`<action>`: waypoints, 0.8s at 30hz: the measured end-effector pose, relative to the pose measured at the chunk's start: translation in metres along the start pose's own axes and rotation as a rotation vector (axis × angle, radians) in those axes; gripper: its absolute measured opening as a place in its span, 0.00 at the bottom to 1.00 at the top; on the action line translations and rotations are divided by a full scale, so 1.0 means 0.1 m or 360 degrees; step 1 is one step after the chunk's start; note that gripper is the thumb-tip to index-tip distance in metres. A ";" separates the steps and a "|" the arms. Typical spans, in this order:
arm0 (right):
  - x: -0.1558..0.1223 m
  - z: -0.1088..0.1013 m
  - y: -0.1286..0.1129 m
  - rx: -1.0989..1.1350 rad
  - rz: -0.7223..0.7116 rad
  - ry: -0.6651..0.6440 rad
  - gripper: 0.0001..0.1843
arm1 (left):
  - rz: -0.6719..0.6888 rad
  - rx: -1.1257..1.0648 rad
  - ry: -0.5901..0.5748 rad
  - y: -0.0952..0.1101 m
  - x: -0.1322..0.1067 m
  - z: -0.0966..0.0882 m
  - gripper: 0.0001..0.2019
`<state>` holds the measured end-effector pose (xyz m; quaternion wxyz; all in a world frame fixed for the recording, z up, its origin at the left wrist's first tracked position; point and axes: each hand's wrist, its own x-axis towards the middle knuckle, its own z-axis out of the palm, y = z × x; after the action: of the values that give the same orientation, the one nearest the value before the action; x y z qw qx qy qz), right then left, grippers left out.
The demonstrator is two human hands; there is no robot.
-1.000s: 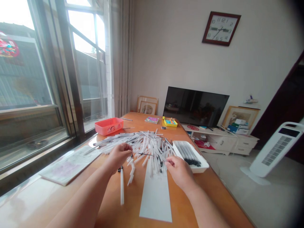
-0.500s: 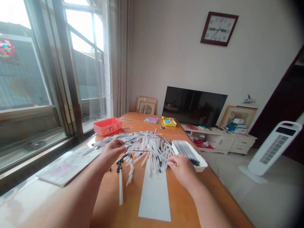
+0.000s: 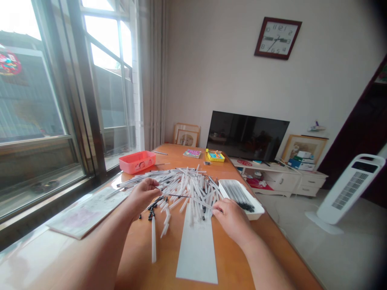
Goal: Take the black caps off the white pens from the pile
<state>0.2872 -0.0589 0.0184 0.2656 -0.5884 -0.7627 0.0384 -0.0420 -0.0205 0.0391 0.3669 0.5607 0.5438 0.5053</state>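
Observation:
My left hand is closed in a pinch on a thin dark pen refill, which points right. My right hand pinches a whitish pen barrel that slants up toward the refill's tip. Their ends appear to meet above the pile, though whether one is inside the other I cannot tell. Beneath and behind both hands spreads a heap of white pen barrels. Small black caps lie by my left wrist. Beside my right hand, a white tray holds dark-tipped pens.
A white paper strip runs toward me from under the heap. On the left lie a booklet and a red basket. Farther back are a yellow box and a colourful book. The table's right edge drops to the floor.
The refill and barrel ends look closer together, and the barrel shows more plainly between my hands. Both hands have shifted only slightly.

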 end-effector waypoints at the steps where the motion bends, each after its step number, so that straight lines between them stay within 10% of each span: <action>1: 0.00 0.00 0.00 0.0004 0.0001 -0.0002 0.07 | -0.0006 -0.0001 -0.0001 0.01 0.00 0.00 0.16; 24: -0.07 0.07 -0.22 0.0170 -0.0122 -0.0187 0.07 | 0.0047 0.0042 -0.0211 -0.02 -0.06 0.08 0.15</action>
<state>0.2665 -0.0699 0.0185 0.2528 -0.5404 -0.7959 0.1032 -0.0344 -0.0250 0.0348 0.3874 0.6056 0.5165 0.4652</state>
